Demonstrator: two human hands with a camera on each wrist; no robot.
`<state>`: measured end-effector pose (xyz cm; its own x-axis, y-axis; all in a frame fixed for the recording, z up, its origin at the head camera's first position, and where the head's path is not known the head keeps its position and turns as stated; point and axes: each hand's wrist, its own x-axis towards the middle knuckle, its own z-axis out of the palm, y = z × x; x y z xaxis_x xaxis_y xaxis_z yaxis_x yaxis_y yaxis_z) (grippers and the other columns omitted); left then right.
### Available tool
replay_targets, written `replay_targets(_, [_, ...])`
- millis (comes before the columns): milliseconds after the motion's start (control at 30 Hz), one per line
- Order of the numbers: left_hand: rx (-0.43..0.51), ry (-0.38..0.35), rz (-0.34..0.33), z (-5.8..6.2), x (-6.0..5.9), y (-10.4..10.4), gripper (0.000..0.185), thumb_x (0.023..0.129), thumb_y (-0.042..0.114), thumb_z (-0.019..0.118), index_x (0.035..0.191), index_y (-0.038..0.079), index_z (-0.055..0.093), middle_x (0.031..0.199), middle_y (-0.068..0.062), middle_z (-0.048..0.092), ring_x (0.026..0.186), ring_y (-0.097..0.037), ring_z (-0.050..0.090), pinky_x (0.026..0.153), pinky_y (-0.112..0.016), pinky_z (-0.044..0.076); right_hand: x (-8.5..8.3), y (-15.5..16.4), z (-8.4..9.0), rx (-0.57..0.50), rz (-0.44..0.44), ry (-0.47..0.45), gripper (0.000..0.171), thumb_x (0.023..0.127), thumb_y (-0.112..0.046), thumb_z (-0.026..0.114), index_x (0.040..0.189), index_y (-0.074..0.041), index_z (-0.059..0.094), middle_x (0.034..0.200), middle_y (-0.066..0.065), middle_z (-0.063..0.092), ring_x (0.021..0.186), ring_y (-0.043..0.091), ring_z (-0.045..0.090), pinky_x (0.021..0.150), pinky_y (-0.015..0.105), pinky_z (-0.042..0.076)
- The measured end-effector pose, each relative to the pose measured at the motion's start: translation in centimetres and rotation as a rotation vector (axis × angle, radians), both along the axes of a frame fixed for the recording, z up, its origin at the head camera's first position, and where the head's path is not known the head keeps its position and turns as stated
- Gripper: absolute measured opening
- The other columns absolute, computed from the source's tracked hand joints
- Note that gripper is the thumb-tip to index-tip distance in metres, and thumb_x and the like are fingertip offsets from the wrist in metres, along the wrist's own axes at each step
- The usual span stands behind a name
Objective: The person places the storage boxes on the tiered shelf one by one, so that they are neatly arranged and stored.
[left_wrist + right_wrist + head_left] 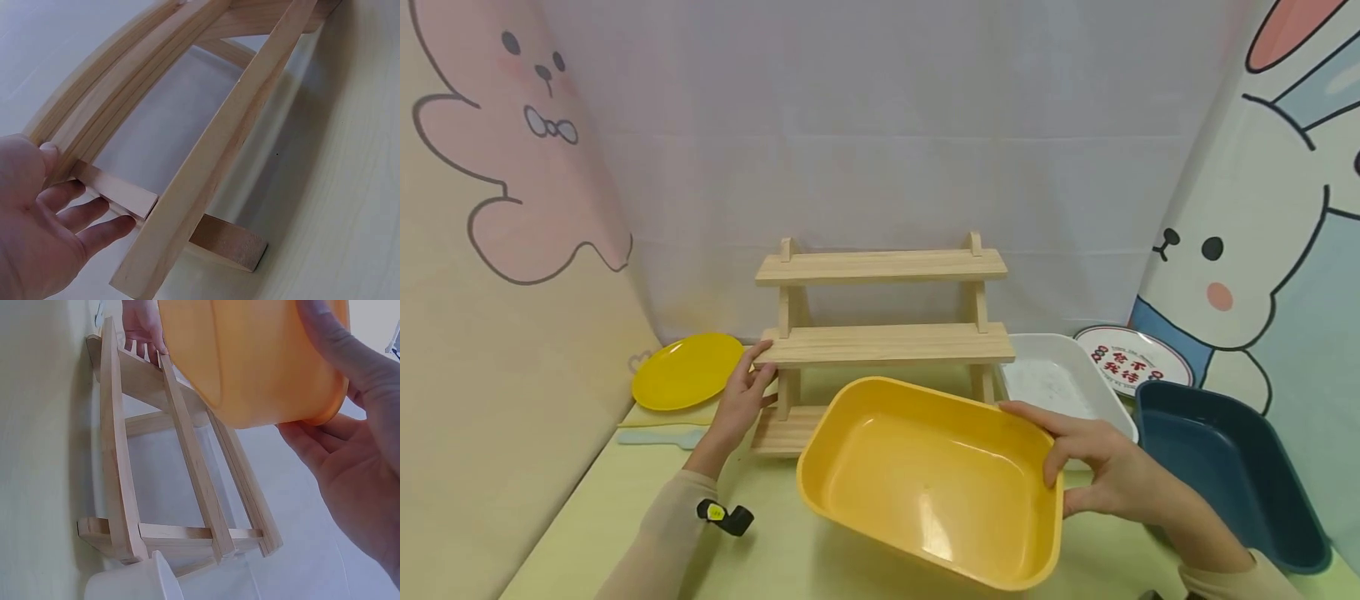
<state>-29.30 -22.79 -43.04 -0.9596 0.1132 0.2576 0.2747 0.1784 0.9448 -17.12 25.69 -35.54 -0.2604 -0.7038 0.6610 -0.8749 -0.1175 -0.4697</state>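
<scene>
I have my right hand (1108,475) clamped on the near right rim of the yellow tub (925,479), thumb over the top edge and fingers curled beneath it; the right wrist view shows those fingers (325,444) cupping the tub's underside. The tub is tilted, its far edge raised toward the wooden rack (880,333) just ahead of that hand, its near corner low over the table (775,550). My right forearm comes in from the lower right, wrist bent slightly inward.

My left hand (741,400) is stretched forward with the fingers nearly straight and relaxed, resting against the left end of the rack's middle shelf; it steadies rather than grips. In the left wrist view the fingertips (115,228) lie beside a short cross-piece, the thumb against the slats.

Left of that hand lies a yellow plate (687,371), with a pale spatula (658,436) just nearer. Beyond my right hand sits a white tub (1060,375), to its right a dark blue tub (1232,475), and behind those a printed plate (1131,358).
</scene>
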Motion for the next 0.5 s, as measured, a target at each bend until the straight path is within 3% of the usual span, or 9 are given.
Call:
replay_targets(267, [0.020, -0.009, -0.015, -0.1, 0.0, 0.0, 0.054, 0.108, 0.034, 0.045, 0.157, 0.021, 0.029, 0.149, -0.026, 0.039, 0.138, -0.042, 0.040, 0.096, -0.063, 0.045, -1.3, 0.1, 0.8, -0.030, 0.007, -0.078, 0.025, 0.079, 0.003, 0.080, 0.097, -0.003, 0.063, 0.149, 0.038, 0.033, 0.140, 0.033, 0.042, 0.102, 0.035, 0.046])
replay_targets(500, [0.033, -0.009, -0.023, 0.0, -0.1, 0.0, 0.053, 0.108, 0.030, 0.044, 0.157, 0.019, 0.028, 0.148, -0.028, 0.040, 0.138, -0.043, 0.040, 0.097, -0.062, 0.045, -2.9, -0.1, 3.4, -0.039, 0.024, -0.067, 0.018, 0.084, -0.001, 0.075, 0.097, 0.001, 0.062, 0.153, 0.032, 0.031, 0.144, 0.032, 0.036, 0.103, 0.035, 0.045])
